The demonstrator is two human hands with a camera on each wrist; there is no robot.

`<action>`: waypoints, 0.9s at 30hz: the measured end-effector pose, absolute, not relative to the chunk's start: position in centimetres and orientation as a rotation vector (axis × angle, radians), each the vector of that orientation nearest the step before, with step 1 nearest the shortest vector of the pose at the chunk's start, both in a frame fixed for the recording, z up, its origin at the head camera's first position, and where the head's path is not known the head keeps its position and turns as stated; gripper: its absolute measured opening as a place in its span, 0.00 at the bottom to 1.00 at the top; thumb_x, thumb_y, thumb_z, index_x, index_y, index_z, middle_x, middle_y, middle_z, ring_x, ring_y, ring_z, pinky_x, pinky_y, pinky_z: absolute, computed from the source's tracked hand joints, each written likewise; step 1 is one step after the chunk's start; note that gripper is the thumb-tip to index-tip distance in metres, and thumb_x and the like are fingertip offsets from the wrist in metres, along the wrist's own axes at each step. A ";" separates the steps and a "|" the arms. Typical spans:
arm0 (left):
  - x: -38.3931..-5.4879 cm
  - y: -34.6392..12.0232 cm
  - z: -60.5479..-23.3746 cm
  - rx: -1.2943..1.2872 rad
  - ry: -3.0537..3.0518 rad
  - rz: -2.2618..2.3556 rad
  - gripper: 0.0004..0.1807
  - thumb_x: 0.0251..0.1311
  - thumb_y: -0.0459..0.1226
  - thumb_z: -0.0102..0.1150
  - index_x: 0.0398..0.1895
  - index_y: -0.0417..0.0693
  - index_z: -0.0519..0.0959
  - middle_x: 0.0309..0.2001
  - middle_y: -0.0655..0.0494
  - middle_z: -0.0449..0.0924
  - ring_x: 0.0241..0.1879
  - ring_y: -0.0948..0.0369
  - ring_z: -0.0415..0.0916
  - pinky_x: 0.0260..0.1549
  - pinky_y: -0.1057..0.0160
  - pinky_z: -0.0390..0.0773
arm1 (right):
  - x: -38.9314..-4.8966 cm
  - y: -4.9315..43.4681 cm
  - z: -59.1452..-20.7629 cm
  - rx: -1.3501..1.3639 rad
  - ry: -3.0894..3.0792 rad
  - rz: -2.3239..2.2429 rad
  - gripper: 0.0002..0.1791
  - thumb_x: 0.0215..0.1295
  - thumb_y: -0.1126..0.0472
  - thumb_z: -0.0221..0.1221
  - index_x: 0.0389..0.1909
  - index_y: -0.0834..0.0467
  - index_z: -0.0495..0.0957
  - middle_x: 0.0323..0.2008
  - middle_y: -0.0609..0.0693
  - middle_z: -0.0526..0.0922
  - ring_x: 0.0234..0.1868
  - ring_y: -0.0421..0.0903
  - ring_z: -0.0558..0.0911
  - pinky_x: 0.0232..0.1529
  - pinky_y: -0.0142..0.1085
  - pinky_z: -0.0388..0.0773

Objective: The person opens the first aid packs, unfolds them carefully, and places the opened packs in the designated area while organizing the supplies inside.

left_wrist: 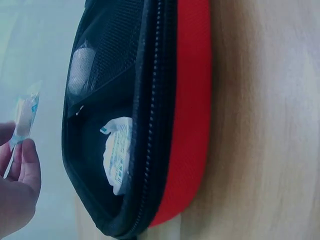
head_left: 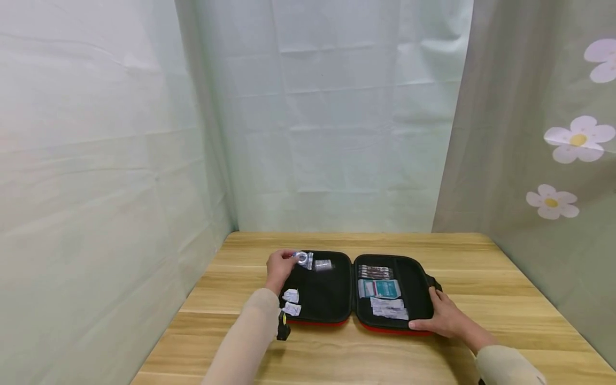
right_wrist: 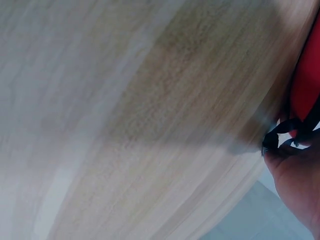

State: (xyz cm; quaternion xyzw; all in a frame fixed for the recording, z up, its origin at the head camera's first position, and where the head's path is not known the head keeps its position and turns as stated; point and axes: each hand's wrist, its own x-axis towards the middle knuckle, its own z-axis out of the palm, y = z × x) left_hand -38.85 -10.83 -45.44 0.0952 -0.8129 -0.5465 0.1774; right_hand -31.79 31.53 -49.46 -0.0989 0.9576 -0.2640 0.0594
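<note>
A first-aid case (head_left: 327,300) lies unfolded on the table, black inside with a red shell (left_wrist: 192,100). At its left half's far corner, my left hand (head_left: 278,269) pinches a small clear packet (head_left: 304,260) holding a white ring-shaped roll, between thumb and fingers. Beside that packet, a wrapped white roll (head_left: 323,264) sits in the mesh pocket. Two crumpled white packets (head_left: 291,295) lie nearer the front. My right hand (head_left: 445,316) grips the right half's outer front corner, thumb along the front edge, fingers by the black handle (right_wrist: 287,132).
In the right half lie a row of thin wrapped sticks (head_left: 375,272), a teal-and-white packet (head_left: 379,289) and several white strips (head_left: 389,308). The wooden table (head_left: 366,358) extends around the case. Pale curtains (head_left: 337,133) hang behind and at both sides.
</note>
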 end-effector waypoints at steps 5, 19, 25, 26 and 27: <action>-38.4 -11.6 -45.6 0.328 -2.240 -1.465 0.12 0.56 0.30 0.68 0.42 0.31 0.84 0.33 0.42 0.84 0.33 0.52 0.80 0.36 0.57 0.79 | -31.8 31.5 -49.5 -0.303 2.887 -0.816 0.73 0.47 0.32 0.71 0.72 0.78 0.41 0.68 0.83 0.46 0.68 0.79 0.51 0.63 0.69 0.55; -37.4 -11.8 -47.6 0.391 -2.250 -1.406 0.12 0.55 0.30 0.67 0.41 0.31 0.83 0.34 0.42 0.84 0.37 0.48 0.79 0.40 0.52 0.77 | -31.7 31.7 -49.8 -0.305 2.884 -0.837 0.73 0.49 0.33 0.70 0.73 0.78 0.40 0.68 0.83 0.45 0.68 0.79 0.50 0.63 0.69 0.55; -37.1 -11.4 -47.8 0.394 -2.252 -1.388 0.12 0.54 0.29 0.68 0.41 0.30 0.83 0.35 0.40 0.84 0.38 0.47 0.80 0.41 0.51 0.78 | -31.7 31.6 -49.8 -0.308 2.882 -0.846 0.72 0.49 0.33 0.71 0.72 0.78 0.40 0.68 0.83 0.46 0.68 0.79 0.50 0.63 0.69 0.55; -37.1 -11.3 -47.8 0.397 -2.254 -1.386 0.12 0.54 0.29 0.68 0.41 0.30 0.83 0.35 0.41 0.84 0.38 0.47 0.80 0.41 0.51 0.78 | -31.7 31.6 -49.8 -0.307 2.882 -0.846 0.72 0.49 0.33 0.71 0.72 0.78 0.40 0.68 0.83 0.45 0.68 0.79 0.50 0.63 0.69 0.55; -37.1 -11.3 -47.8 0.400 -2.255 -1.384 0.12 0.55 0.29 0.68 0.41 0.30 0.83 0.34 0.41 0.84 0.37 0.48 0.80 0.41 0.51 0.78 | -31.7 31.6 -49.8 -0.303 2.881 -0.845 0.72 0.49 0.33 0.71 0.73 0.78 0.40 0.68 0.83 0.45 0.68 0.79 0.50 0.63 0.70 0.55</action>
